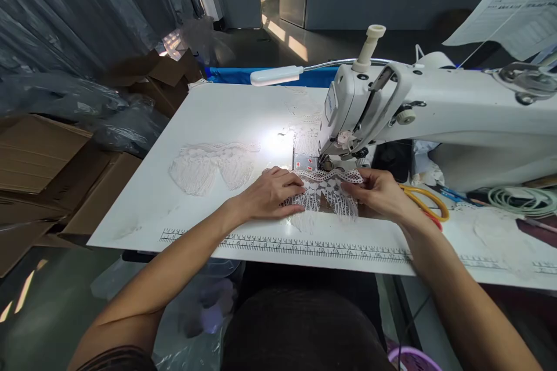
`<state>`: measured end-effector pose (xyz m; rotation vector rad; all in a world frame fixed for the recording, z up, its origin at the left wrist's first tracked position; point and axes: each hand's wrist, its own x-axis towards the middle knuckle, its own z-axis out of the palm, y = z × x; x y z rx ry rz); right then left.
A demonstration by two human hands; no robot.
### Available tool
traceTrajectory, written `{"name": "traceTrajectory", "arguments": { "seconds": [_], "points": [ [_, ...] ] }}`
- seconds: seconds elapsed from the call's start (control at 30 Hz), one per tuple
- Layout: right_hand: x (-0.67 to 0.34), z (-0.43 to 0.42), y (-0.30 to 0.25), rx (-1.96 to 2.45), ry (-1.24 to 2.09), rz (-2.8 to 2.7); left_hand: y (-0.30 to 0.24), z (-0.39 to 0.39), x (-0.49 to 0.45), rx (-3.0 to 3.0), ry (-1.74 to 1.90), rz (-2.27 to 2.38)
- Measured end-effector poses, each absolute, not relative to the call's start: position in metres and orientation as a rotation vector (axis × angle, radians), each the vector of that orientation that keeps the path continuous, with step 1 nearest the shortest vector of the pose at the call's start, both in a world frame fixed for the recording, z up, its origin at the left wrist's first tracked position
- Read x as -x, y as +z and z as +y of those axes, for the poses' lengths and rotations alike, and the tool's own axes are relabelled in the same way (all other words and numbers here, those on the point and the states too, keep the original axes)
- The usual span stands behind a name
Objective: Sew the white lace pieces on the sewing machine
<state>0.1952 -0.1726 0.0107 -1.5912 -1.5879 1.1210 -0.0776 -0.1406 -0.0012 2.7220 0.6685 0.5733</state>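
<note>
A piece of white lace point(327, 194) lies on the white sewing table point(204, 116), its far edge under the presser foot of the white sewing machine point(435, 116). My left hand point(272, 191) rests flat on the lace's left part, fingers stretched toward the needle. My right hand point(380, 192) pinches the lace's right edge just in front of the machine head. A second lace piece point(209, 165) lies loose on the table to the left.
Yellow-handled scissors point(429, 202) lie right of my right hand, with a coiled cable point(524, 200) beyond. A lamp on a gooseneck point(276, 75) lights the needle area. A ruler strip point(304, 246) runs along the table's front edge. Cardboard boxes point(47, 174) stand at the left.
</note>
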Motion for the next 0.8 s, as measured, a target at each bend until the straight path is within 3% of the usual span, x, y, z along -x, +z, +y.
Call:
{"name": "traceTrajectory", "arguments": {
  "seconds": [0.17, 0.27, 0.47, 0.6, 0.8],
  "points": [
    [-0.151, -0.171, 0.017, 1.343, 1.524, -1.348, 0.013, -0.152, 0.075, -2.148, 0.568, 0.872],
    [-0.148, -0.167, 0.019, 1.247, 1.553, -1.461, 0.017, -0.16, 0.071, -1.945, 0.516, 1.115],
    [-0.177, -0.169, 0.006, 1.457, 0.721, -1.996, 0.019, -0.162, 0.07, -1.787, 0.504, 1.229],
    [-0.178, -0.175, -0.008, 1.2, 0.431, -2.328, 0.018, -0.16, 0.069, -1.771, 0.518, 1.264],
    [-0.178, -0.172, -0.025, 1.265, 0.204, -2.369, 0.019, -0.159, 0.067, -1.699, 0.488, 1.282]
  ]
}}
